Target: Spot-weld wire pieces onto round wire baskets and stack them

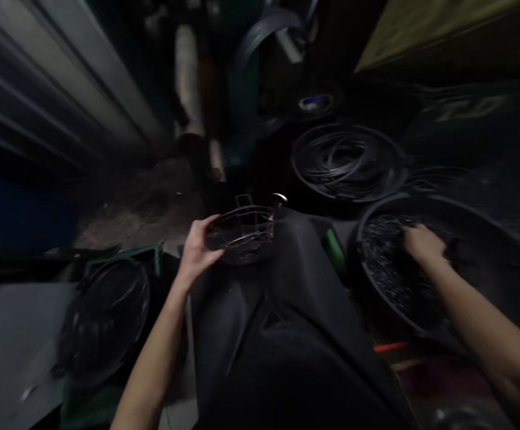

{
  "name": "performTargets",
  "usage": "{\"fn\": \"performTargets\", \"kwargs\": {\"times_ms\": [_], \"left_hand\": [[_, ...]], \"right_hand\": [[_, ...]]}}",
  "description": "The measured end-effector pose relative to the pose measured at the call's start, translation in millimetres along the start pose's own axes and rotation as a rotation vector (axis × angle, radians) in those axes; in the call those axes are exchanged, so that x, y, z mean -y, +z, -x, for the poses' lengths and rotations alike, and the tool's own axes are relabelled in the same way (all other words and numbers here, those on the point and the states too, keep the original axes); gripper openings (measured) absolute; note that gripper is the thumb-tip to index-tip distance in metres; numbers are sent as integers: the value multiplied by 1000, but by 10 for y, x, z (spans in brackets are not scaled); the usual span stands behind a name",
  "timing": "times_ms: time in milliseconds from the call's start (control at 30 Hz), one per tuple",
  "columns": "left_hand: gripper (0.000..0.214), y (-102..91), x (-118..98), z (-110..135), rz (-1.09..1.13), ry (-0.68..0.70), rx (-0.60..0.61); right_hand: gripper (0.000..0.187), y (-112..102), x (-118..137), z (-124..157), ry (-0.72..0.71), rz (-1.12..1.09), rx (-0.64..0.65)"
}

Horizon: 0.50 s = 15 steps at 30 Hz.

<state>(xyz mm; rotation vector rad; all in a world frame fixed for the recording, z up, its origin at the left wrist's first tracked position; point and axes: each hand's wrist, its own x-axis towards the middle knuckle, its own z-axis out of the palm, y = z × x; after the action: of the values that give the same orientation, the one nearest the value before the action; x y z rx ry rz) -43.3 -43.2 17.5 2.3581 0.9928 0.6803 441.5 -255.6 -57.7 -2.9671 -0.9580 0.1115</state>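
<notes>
From the lap (277, 352), a black tub (479, 257) sits at two o'clock, the round wire frame (244, 239) at twelve, gripped by the fingers of the left hand (194, 248). The right hand (424, 245) is among the tub's small dark pieces (381, 263), grasp untellable; work looks midway.

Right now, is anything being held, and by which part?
Left grip: a curved wire frame, by its left side. Right grip: inside a black tub of dark pieces; whether it holds any is unclear.
</notes>
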Motion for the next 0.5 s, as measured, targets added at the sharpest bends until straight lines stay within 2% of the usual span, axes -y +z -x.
{"fn": "performTargets", "kwargs": {"times_ms": [133, 233, 267, 300, 367, 400, 433, 500], "left_hand": [[64, -50, 114, -20, -71, -42, -40], [63, -1, 1, -62, -40, -57, -40], [64, 38, -50, -88, -23, -46, -52], [66, 83, -88, -123, -13, -30, -32], [66, 175, -116, -202, -43, -10, 21], [66, 211, -120, -233, -75, -17, 45], [65, 239, -129, -252, -106, -26, 61], [63, 267, -172, -253, -158, -38, 83]], "right_hand": [[14, -363, 2, 48, 98, 16, 24], [12, -638, 250, 297, 95, -60, 23], [12, -708, 399, 411, 62, -136, 12], [14, -765, 576, 533, 85, -336, -8], [17, -850, 994, 796, -17, -751, 34], [21, -880, 1224, 933, -70, -927, 102], [29, -903, 1459, 1065, -123, -1069, 223], [40, -916, 1914, 1274, -224, -1237, 466]]}}
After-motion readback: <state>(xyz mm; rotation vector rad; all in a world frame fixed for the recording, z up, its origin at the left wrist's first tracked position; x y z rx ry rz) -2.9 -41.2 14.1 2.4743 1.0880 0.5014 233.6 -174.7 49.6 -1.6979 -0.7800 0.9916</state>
